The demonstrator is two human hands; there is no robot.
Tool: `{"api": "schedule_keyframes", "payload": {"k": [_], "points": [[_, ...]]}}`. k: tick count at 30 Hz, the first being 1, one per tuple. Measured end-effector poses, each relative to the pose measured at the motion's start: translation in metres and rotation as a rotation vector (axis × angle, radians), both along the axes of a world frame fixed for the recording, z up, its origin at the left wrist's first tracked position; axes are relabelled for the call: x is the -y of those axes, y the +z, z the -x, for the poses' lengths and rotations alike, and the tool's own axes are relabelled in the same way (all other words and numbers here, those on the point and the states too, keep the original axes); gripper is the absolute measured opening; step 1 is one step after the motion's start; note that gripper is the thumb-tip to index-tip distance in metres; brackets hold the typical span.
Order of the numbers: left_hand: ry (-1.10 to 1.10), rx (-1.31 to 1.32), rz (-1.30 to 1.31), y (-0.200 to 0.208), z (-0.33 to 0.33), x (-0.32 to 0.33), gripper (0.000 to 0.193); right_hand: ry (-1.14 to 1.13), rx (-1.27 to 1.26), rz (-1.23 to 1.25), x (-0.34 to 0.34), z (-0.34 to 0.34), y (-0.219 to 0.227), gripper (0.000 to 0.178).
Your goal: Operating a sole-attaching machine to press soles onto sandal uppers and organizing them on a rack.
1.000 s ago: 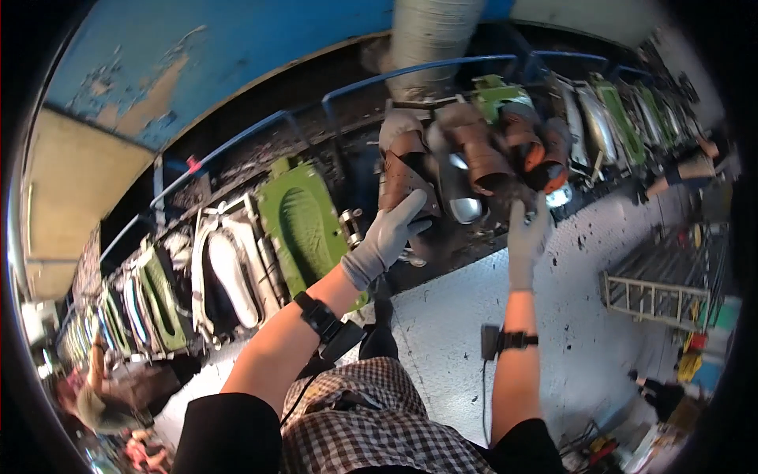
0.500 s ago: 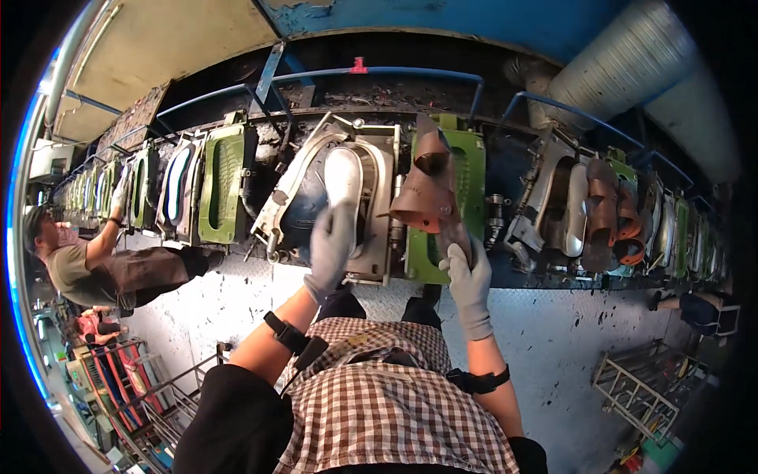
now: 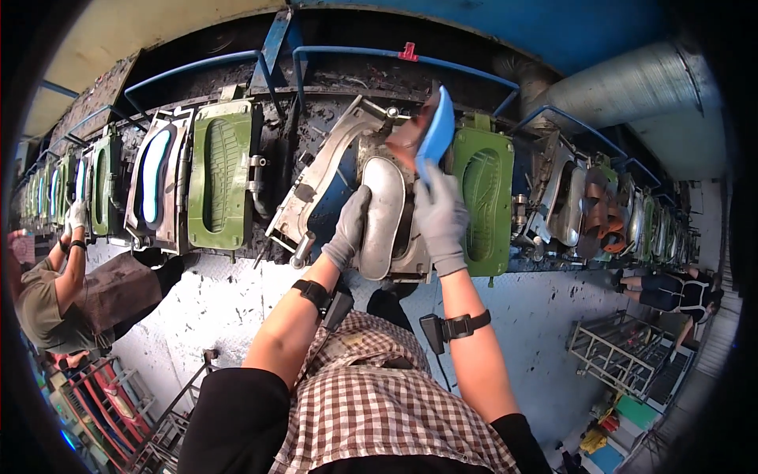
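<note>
A silver metal shoe last rests sole up in an opened metal mould in front of me. My left hand, in a grey glove, wraps round the left edge of the last. In my right hand, also gloved, is a brown sandal upper with a light blue sole side. It is held tilted above the mould, to the right of the last. Part of the upper is hidden behind the blue side. Just right of this hand stands a green mould plate with a foot-shaped hollow.
More moulds line the bench, including a green plate and one holding a white-blue sole at left. Brown sandal uppers hang at right. A blue rail runs behind. A co-worker works at left; metal racks stand at right.
My right hand has turned the sandal upper, so its blue side now shows. The last has been tilted or shifted within the mould, and my left hand now grips its side.
</note>
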State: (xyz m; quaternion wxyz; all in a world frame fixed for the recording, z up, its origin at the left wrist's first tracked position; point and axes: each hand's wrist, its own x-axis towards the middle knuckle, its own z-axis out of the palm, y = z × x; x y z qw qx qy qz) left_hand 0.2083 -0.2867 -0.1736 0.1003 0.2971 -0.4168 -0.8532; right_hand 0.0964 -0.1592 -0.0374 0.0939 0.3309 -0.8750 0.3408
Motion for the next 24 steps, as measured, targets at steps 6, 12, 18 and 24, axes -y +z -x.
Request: {"api": "schedule_keyframes", "payload": {"k": [6,12,18,24], "points": [[0.009,0.101,-0.602,0.025,-0.064,-0.022,0.068,0.366,0.184,-0.191,-0.016,-0.054,-0.019,0.037],[0.109,0.216,-0.584,0.043,-0.078,-0.031,0.077,0.547,0.521,-0.148,-0.023,-0.036,-0.039,0.032],[0.172,0.335,-1.107,0.006,-0.112,-0.067,0.089,0.579,0.809,-0.149,-0.017,-0.023,-0.033,0.034],[0.346,0.129,-0.883,0.032,-0.082,-0.054,0.083,0.768,0.405,-0.602,-0.055,-0.098,-0.023,0.031]]}}
